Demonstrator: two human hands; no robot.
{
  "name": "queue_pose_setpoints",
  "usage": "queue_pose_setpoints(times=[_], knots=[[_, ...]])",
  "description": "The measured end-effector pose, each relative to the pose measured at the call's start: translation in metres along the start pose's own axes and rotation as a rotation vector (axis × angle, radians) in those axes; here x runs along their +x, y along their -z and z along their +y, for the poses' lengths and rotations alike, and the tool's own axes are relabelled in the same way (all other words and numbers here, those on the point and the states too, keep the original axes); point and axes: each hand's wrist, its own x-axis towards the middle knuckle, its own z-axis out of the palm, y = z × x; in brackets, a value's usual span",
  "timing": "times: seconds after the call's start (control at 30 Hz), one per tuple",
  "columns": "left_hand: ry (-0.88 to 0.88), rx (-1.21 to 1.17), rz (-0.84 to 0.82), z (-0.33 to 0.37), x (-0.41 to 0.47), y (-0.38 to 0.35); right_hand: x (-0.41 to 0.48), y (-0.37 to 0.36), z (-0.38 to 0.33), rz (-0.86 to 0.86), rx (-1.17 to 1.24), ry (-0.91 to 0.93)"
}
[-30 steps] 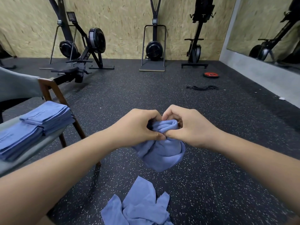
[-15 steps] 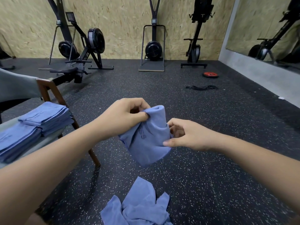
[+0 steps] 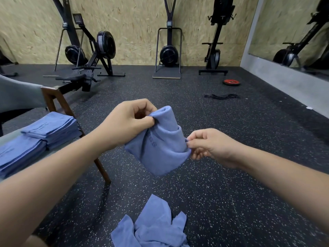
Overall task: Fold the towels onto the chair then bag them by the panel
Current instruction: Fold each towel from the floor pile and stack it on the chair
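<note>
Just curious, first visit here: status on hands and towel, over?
Left hand pinches towel top. Right hand pinches its side edge. Chair holds folded stacks. Nothing in the way.

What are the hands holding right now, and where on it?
One blue towel, in the air: the left hand pinches its bunched top edge, the right hand pinches its right-side edge lower down.

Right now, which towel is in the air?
The towel pinched by left hand and right hand; folded stacks sit on the chair, a crumpled one on the floor.
</note>
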Motion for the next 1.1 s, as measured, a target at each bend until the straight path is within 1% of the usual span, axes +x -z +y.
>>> queue_pose_setpoints(times=[0.07,0.13,0.17,0.2,0.23,0.3,0.33,0.37,0.4,0.43,0.47,0.5,0.57,0.63,0.73,0.8,0.87,0.97,1.03,1.1], knots=[[0.017,-0.062,0.065,-0.004,0.002,0.004,0.001,0.002,-0.001,-0.012,0.073,-0.046],[0.035,-0.091,0.087,-0.007,0.003,0.004,0.000,0.002,-0.004,-0.068,0.154,-0.127],[0.042,-0.085,0.080,-0.009,0.003,0.003,-0.001,0.002,-0.004,-0.097,0.146,-0.164],[0.049,-0.079,0.060,-0.009,0.002,0.001,-0.001,0.001,-0.003,-0.104,0.090,-0.181],[0.055,-0.076,0.032,-0.010,0.001,-0.002,0.000,0.001,0.000,-0.071,-0.039,-0.152],[0.052,-0.068,-0.019,-0.009,0.000,-0.006,0.001,0.000,0.001,0.119,-0.379,0.022],[0.048,-0.067,-0.037,-0.008,0.000,-0.008,0.001,-0.001,-0.002,0.206,-0.447,0.127],[0.046,-0.074,-0.048,-0.008,0.000,-0.009,0.000,-0.002,-0.007,0.235,-0.413,0.225],[0.044,-0.088,-0.053,-0.008,-0.001,-0.010,-0.003,-0.003,-0.013,0.194,-0.323,0.274],[0.042,-0.102,-0.049,-0.008,-0.001,-0.012,-0.006,-0.005,-0.018,0.122,-0.281,0.280],[0.038,-0.118,-0.042,-0.008,-0.001,-0.013,-0.009,-0.009,-0.021,0.064,-0.304,0.266],[0.040,-0.140,-0.035,-0.008,-0.001,-0.014,-0.011,-0.010,-0.020,0.044,-0.397,0.249],[0.055,-0.187,-0.028,-0.009,0.000,-0.016,-0.012,-0.011,-0.015,0.086,-0.549,0.237],[0.072,-0.194,-0.030,-0.012,0.001,-0.015,-0.010,-0.008,-0.013,0.133,-0.552,0.255],[0.096,-0.129,-0.115,-0.015,-0.002,-0.012,-0.011,-0.001,-0.018,0.138,-0.549,0.265],[0.092,-0.010,-0.215,-0.012,-0.006,-0.011,-0.012,0.000,-0.018,0.101,-0.584,0.266],[0.040,0.137,-0.284,-0.009,-0.008,-0.015,-0.012,-0.002,-0.017,0.057,-0.602,0.261],[-0.049,0.272,-0.293,-0.012,-0.006,-0.020,-0.011,-0.002,-0.017,-0.002,-0.617,0.284],[-0.043,0.315,-0.282,-0.016,-0.002,-0.016,-0.010,0.002,-0.019,-0.025,-0.678,0.305],[-0.020,0.335,-0.256,-0.020,0.001,-0.006,-0.009,0.006,-0.021,-0.031,-0.685,0.311]])
